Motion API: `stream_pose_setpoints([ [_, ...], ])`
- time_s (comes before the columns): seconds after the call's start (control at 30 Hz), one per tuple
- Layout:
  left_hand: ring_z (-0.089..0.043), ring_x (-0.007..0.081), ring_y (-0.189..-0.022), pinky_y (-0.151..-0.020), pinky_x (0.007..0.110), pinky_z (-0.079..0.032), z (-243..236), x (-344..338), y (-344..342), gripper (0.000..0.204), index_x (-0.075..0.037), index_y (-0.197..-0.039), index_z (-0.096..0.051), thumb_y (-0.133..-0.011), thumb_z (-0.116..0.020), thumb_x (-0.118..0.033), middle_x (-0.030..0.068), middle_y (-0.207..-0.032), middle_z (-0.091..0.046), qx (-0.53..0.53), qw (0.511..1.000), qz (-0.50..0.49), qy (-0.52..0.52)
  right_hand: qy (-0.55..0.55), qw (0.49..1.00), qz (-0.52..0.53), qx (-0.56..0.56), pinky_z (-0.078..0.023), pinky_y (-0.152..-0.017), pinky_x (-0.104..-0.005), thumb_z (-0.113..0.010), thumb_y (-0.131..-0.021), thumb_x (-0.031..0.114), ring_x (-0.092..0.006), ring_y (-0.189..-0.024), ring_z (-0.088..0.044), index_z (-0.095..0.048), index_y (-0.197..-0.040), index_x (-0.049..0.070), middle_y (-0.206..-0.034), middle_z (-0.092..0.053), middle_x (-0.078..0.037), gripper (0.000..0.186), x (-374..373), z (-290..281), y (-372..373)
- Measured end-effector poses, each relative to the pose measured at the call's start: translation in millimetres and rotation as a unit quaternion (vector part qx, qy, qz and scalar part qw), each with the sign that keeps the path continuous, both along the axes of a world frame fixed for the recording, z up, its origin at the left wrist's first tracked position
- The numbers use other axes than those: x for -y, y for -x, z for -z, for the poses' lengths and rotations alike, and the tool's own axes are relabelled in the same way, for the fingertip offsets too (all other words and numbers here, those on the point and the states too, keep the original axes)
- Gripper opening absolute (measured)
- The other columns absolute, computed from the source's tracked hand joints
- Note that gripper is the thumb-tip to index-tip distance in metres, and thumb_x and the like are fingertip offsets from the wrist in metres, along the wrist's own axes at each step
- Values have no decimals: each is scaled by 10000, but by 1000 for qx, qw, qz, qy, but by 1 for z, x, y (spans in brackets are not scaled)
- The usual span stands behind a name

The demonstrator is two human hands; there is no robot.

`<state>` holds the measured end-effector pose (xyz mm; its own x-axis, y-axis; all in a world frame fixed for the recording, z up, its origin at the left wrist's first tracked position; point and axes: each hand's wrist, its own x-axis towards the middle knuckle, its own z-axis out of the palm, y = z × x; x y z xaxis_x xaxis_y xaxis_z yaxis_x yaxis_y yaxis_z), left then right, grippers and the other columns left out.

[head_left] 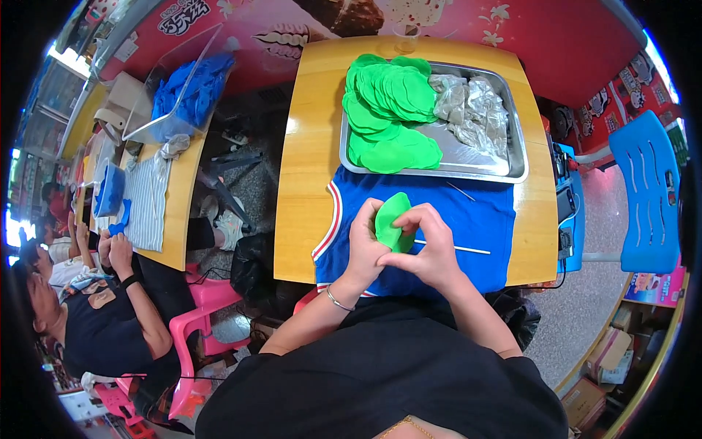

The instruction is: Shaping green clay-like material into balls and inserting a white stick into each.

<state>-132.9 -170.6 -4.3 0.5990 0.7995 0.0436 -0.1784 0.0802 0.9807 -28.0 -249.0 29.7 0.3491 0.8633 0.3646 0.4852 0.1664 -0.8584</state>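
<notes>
A green leaf-shaped flat piece [393,214] is held between my two hands above the table. My left hand [363,240] wraps its fingers around the left side and lower part of the piece. My right hand [431,247] pinches the piece's right edge with bent fingers. Under my hands lies a blue jersey [482,212] with red and white trim. A thin white stick [472,250] sticks out past my right hand; its other end is hidden. Another thin stick [461,192] lies on the jersey near the tray.
Beyond the jersey, a metal tray [521,157] holds stacked green pieces [395,88] and crumpled clear plastic [479,110]. A clear cup [406,36] stands at the table's far edge. To the left, a person [110,314] works at another table with blue pieces. A blue chair [647,190] stands right.
</notes>
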Motion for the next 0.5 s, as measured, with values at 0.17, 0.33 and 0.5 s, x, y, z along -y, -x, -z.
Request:
stream_pose_setpoints([
  [0.17, -476, 64, -796, -682, 207, -416, -10, 3, 3, 287, -62, -924, -431, -722, -623, 6, 6, -861, -484, -14, 999, 32, 23, 56, 996, -38, -66, -475, -632, -287, -824, -580, 231, -185, -741, -576, -575, -899, 33, -793, -565, -69, 450, 2, 5, -17],
  [0.33, -509, 68, -851, -714, 213, -443, 0, 2, 3, 197, -73, -957, -446, -828, -590, -37, 3, -901, -506, 44, 993, 69, 80, 17, 996, -47, 67, -447, -696, -335, -790, -583, 184, -229, -767, -571, -562, -930, 61, -788, -563, -71, 433, -2, -12, -18],
  [0.5, -473, 61, -814, -708, 209, -422, -13, 7, -7, 218, -54, -923, -446, -778, -601, -7, 9, -872, -478, 38, 995, 26, 93, 44, 996, -16, 80, -448, -704, -320, -738, -594, 67, -217, -750, -573, -553, -935, 66, -789, -565, -65, 388, 0, -5, -18],
])
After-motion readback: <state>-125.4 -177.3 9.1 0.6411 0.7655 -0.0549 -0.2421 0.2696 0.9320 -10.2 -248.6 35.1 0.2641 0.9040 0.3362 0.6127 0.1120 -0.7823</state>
